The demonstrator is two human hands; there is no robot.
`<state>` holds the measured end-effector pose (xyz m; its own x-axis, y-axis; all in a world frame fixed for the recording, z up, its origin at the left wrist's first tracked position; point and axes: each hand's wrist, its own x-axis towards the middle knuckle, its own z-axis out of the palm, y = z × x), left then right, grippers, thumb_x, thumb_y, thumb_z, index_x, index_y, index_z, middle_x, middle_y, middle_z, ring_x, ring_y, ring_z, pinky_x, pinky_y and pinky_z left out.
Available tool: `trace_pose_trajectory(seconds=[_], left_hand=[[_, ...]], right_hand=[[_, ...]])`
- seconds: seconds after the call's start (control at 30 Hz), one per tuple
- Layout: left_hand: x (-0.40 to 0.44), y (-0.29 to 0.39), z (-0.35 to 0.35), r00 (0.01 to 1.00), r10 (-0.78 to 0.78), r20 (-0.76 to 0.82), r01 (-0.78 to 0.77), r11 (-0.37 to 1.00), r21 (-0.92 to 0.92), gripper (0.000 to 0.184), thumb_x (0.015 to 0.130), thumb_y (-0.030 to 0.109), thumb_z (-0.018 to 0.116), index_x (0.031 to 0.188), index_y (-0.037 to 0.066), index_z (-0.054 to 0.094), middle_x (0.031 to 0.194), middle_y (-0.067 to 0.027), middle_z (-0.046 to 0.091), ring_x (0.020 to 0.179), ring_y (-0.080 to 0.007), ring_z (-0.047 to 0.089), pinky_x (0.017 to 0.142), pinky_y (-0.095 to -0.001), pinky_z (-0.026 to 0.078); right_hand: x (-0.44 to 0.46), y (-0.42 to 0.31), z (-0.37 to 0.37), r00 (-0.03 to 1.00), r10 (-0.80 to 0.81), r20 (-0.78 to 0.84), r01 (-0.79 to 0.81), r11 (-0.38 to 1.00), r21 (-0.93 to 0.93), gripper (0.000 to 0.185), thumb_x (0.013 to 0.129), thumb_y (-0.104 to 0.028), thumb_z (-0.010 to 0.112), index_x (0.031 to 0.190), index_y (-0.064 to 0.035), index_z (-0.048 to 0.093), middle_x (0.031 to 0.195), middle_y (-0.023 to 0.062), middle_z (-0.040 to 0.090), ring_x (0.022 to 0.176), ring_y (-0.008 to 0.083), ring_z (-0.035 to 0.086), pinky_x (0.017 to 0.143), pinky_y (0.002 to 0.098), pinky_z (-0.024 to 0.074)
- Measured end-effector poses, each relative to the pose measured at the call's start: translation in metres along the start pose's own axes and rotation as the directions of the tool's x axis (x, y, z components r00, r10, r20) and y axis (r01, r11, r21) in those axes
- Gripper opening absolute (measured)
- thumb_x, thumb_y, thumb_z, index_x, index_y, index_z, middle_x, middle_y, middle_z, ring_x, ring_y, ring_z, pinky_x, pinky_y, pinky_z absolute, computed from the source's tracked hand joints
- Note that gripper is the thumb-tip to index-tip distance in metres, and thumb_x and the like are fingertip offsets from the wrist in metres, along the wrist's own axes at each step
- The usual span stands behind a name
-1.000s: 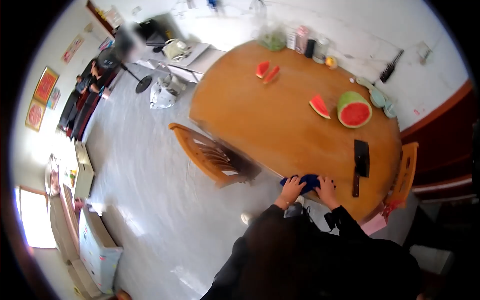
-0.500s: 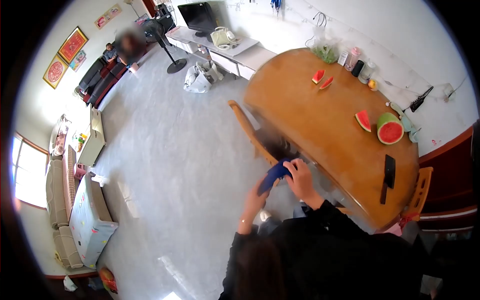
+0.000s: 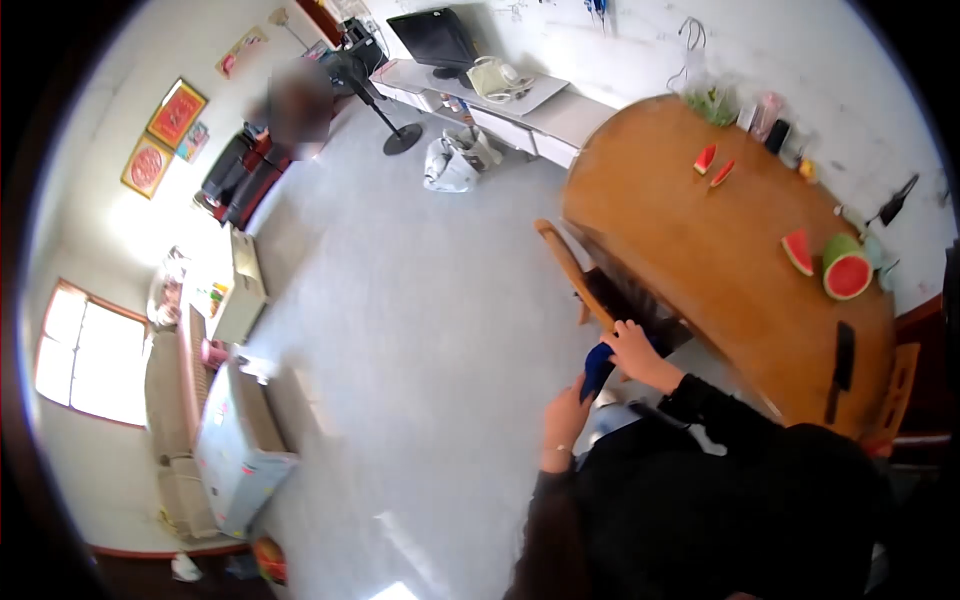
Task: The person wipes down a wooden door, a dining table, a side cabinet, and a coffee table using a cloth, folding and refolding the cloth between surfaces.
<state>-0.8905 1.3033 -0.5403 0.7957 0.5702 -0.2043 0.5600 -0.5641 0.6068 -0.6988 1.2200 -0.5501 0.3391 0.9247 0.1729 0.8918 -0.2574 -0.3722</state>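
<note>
Head view: right of lower centre, the left hand (image 3: 566,414) grips the lower end of a blue cloth (image 3: 597,371); the right hand (image 3: 638,353) pinches its upper end. The step looks like 2-handed handling, calling next for firm grips.

The dark blue cloth (image 3: 597,372) below centre looks soft and matt. Smooth wood with a faint sheen makes up the bench (image 3: 690,240) at right and the chair (image 3: 572,268) beside it. The floor (image 3: 400,300) is smooth and glossy, throwing back light at the bottom. The white bag (image 3: 450,172) at upper centre resembles thin, crinkled plastic; the black sleeve (image 3: 715,407) is matt cloth.
</note>
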Motion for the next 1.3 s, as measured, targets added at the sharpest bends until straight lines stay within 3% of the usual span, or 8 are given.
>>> trace_pose_trajectory(seconds=[0.17, 0.33, 0.57, 0.7, 0.87, 0.97, 1.13, 1.3], left_hand=[[0.046, -0.018, -0.027, 0.998, 0.009, -0.064, -0.008, 1.000, 0.018, 0.044, 0.088, 0.027, 0.060, 0.128, 0.012, 0.053, 0.092, -0.0221, 0.065, 0.086, -0.0412, 0.061, 0.072, -0.0483, 0.049], [0.091, -0.023, -0.036, 0.998, 0.010, 0.063, -0.015, 0.997, 0.072, 0.042, 0.085, 0.024, 0.062, 0.123, 0.007, 0.056, 0.093, -0.0226, 0.065, 0.087, -0.0412, 0.062, 0.073, -0.0482, 0.049], [0.163, -0.067, -0.040, 0.938, 0.205, 0.279, -0.240, 0.966, 0.096, 0.046, 0.082, 0.022, 0.064, 0.126, 0.011, 0.055, 0.095, -0.0199, 0.065, 0.088, -0.0398, 0.062, 0.075, -0.0478, 0.050], [0.221, -0.081, -0.077, 0.803, 0.363, 0.472, -0.450, 0.890, 0.081, 0.049, 0.079, 0.018, 0.066, 0.128, 0.016, 0.056, 0.097, -0.0199, 0.065, 0.090, -0.0383, 0.062, 0.078, -0.0453, 0.050], [0.289, -0.088, -0.137, 0.685, 0.601, 0.412, -0.605, 0.784, -0.139, 0.049, 0.076, 0.011, 0.067, 0.123, 0.015, 0.059, 0.100, -0.0191, 0.065, 0.092, -0.0391, 0.061, 0.079, -0.0459, 0.049], [0.308, -0.097, -0.152, 0.740, 0.535, 0.406, -0.582, 0.813, -0.010, 0.049, 0.077, 0.013, 0.067, 0.125, 0.015, 0.058, 0.104, -0.0185, 0.065, 0.098, -0.0383, 0.060, 0.083, -0.0452, 0.049], [0.351, -0.106, -0.156, 0.687, 0.569, 0.452, -0.651, 0.758, 0.036, 0.049, 0.083, 0.011, 0.062, 0.131, 0.014, 0.053, 0.103, -0.0183, 0.064, 0.098, -0.0374, 0.060, 0.085, -0.0442, 0.048], [0.367, -0.096, -0.176, 0.723, 0.625, 0.296, -0.659, 0.752, 0.021, 0.045, 0.079, 0.009, 0.064, 0.124, 0.012, 0.059, 0.105, -0.0196, 0.065, 0.098, -0.0392, 0.060, 0.081, -0.0453, 0.048]], right_hand=[[0.057, 0.010, 0.020, 1.000, 0.012, -0.021, -0.009, 0.990, 0.139, 0.040, 0.069, -0.009, 0.074, 0.105, -0.0094, 0.057, 0.098, 0.0173, 0.051, 0.094, 0.0369, 0.050, 0.079, 0.0463, 0.0410], [0.079, 0.018, 0.017, 0.999, 0.037, -0.023, -0.029, 0.953, 0.303, 0.038, 0.069, -0.004, 0.072, 0.103, -0.0089, 0.055, 0.093, 0.0156, 0.049, 0.091, 0.0346, 0.049, 0.077, 0.0427, 0.0402], [0.089, 0.009, 0.013, 0.994, 0.047, -0.099, -0.028, 0.982, 0.185, 0.021, 0.072, -0.006, 0.065, 0.092, -0.0072, 0.058, 0.085, 0.0147, 0.051, 0.082, 0.0329, 0.052, 0.070, 0.0409, 0.0418], [0.103, 0.005, 0.028, 0.987, 0.126, -0.104, -0.110, 0.984, 0.141, 0.026, 0.070, -0.008, 0.067, 0.095, -0.0085, 0.058, 0.088, 0.0148, 0.051, 0.085, 0.0337, 0.053, 0.072, 0.0416, 0.0421], [0.138, -0.016, 0.027, 0.893, 0.388, -0.229, -0.345, 0.916, 0.206, 0.039, 0.070, -0.015, 0.075, 0.102, -0.0067, 0.054, 0.091, 0.0155, 0.053, 0.089, 0.0356, 0.053, 0.077, 0.0435, 0.0428], [0.177, -0.010, 0.037, 0.838, 0.461, -0.291, -0.410, 0.885, 0.222, 0.042, 0.069, -0.015, 0.076, 0.103, -0.0057, 0.052, 0.092, 0.0161, 0.054, 0.091, 0.0369, 0.053, 0.077, 0.0445, 0.0430], [0.226, -0.017, 0.058, 0.701, 0.562, -0.439, -0.575, 0.809, 0.117, 0.047, 0.068, -0.019, 0.077, 0.101, -0.0004, 0.050, 0.096, 0.0194, 0.057, 0.091, 0.0391, 0.055, 0.079, 0.0459, 0.0441], [0.242, -0.009, 0.065, 0.610, 0.663, -0.433, -0.632, 0.737, 0.239, 0.047, 0.069, -0.021, 0.077, 0.102, 0.0010, 0.051, 0.098, 0.0212, 0.057, 0.093, 0.0393, 0.055, 0.081, 0.0452, 0.0443]])
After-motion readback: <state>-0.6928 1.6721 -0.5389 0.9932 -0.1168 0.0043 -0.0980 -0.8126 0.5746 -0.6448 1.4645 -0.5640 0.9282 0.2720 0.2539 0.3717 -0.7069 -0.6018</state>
